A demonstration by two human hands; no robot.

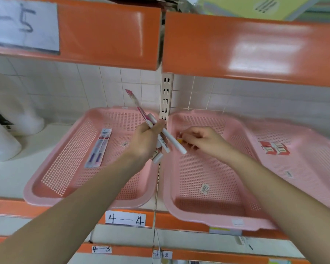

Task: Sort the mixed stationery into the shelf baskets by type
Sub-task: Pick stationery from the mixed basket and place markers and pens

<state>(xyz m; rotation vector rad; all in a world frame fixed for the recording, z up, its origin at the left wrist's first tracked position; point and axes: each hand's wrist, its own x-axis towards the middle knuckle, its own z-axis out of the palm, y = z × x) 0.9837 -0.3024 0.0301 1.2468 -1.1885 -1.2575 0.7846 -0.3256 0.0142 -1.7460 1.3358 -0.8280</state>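
My left hand (147, 141) grips a bundle of stationery: several white pens (174, 142) and a pink packaged pen (136, 103) that sticks up and to the left. The bundle hangs between the left pink basket (51, 195) and the middle pink basket (204, 216). My right hand (202, 140) reaches into the middle basket with curled fingers that pinch a small yellowish item (180, 140) at the bundle's end. A packaged pen pair (99, 148) lies in the left basket. Red and white small boxes (274, 148) sit in the right pink basket (311, 145).
An orange shelf (236, 48) hangs low overhead. White plastic-wrapped rolls (6, 138) stand on the shelf at the left. A perforated metal upright (166, 96) runs between the baskets. Paper labels, one reading 4-4 (125, 218), are stuck on the shelf edges below.
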